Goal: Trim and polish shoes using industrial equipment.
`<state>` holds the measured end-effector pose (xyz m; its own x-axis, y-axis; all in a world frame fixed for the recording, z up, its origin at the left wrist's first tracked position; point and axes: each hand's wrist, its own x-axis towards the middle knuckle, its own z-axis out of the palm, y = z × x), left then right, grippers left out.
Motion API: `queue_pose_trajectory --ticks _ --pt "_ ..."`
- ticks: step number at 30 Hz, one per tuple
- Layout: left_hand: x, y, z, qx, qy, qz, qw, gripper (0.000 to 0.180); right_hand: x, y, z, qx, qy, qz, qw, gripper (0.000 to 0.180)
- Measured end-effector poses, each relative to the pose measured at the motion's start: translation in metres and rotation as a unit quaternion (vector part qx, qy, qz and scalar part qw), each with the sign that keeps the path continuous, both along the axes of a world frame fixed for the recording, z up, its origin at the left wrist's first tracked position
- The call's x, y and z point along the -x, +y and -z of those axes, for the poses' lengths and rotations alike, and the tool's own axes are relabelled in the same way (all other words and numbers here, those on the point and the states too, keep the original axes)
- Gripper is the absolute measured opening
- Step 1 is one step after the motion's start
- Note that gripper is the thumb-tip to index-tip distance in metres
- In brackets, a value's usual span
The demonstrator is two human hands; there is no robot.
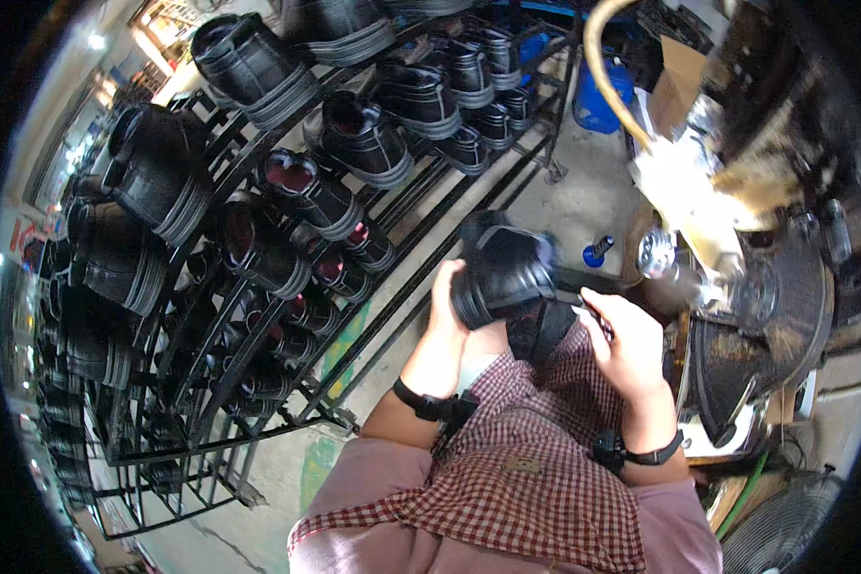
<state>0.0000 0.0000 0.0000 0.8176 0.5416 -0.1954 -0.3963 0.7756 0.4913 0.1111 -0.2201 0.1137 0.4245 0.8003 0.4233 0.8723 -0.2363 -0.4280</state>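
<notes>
head view: a black boot (503, 273) is held up in front of the chest, just left of the machine (746, 316), its ribbed sole edge turned toward the camera. the left hand (447, 304) is wrapped around the boot's near end, fingers curled and clamped on it. the right hand (625, 340) sits just right of the boot, fingers closed together around a thin, pale tool (591, 318) — whether this hand also touches the boot cannot be told.

the boot is judged fairly heavy for its size and stiff at the sole, with a softer upper that would give under pressure. its surface looks smooth and a little glossy, so some slip is likely; it is not judged fragile. the ribbed sole rim or the heel end is the surest place to be gripped, as the left hand does now.

left of the boot, a black metal rack (258, 287) is filled with rows of like boots. a checked apron (517, 459) lies below the boot, and a fan (784, 531) is seen below the machine.

hard to make out: the boot is blurred, so its toe and opening are not clearly told apart. the tool's tip is hidden by the fingers. the machine's upper part is washed out by glare — its working parts cannot be read. the rack's far left is bent and darkened at the picture's rim, and the fan is cut off by the edge.
</notes>
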Motion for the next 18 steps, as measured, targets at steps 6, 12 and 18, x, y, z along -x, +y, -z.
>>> queue_pose_trajectory --ticks 6,12,18 --pt "-0.01 0.132 0.13 0.249 -0.044 -0.216 0.943 0.075 0.002 0.016 0.02 0.038 0.042 -0.005 0.998 0.033" --pt "-0.061 0.175 0.19 0.425 0.042 -0.351 0.834 0.045 -0.016 0.026 0.034 0.06 0.059 0.024 0.996 0.028" --pt "-0.186 0.126 0.116 -0.217 0.275 -0.216 0.912 0.047 -0.025 0.04 0.052 0.101 0.071 0.017 0.992 0.031"
